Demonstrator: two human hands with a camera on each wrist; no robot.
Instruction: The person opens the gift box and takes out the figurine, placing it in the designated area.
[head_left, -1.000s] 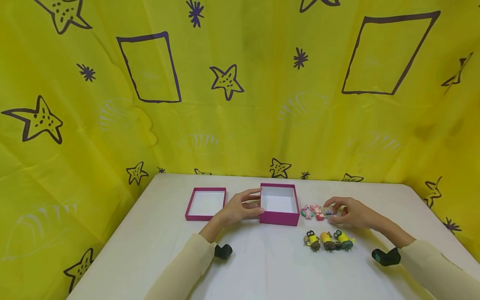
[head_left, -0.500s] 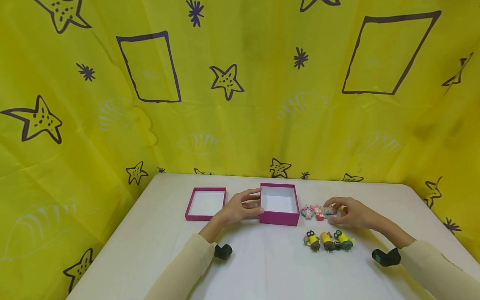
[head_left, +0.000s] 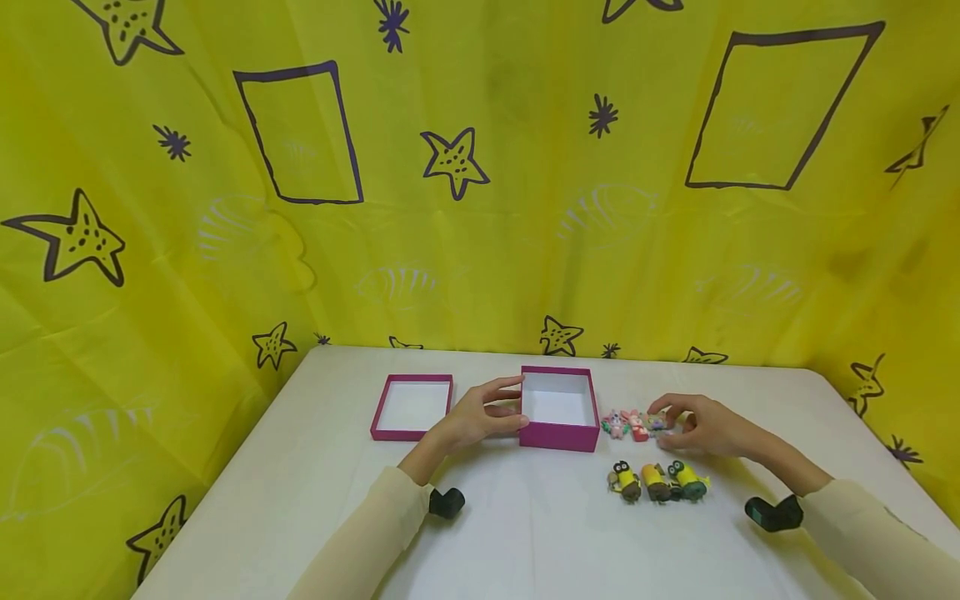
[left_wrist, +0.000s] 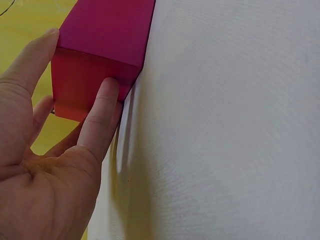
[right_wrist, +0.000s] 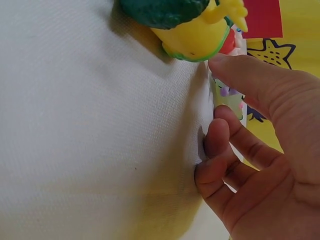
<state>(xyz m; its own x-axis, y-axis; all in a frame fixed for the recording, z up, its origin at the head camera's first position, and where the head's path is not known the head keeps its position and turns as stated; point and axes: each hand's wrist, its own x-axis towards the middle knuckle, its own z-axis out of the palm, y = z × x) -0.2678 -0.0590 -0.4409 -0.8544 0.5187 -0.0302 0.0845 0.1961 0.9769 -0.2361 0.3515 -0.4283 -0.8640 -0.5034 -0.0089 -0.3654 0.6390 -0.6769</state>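
An uncovered magenta box with a white interior stands on the table. My left hand rests spread fingertips against its left wall; in the left wrist view a straight finger lies along that wall. To the box's right, a pink-and-grey figurine, a pink-and-red one and a pale green-and-purple one form a row. My right hand reaches around the green-and-purple figurine from the right. Thumb and bent fingers stand apart beside it in the right wrist view, and part of it is hidden.
The box's magenta-rimmed lid lies inside up, left of the box. Nearer me than the small row are three yellow toy figures: one left, one middle, one right. A yellow patterned cloth hangs behind the table.
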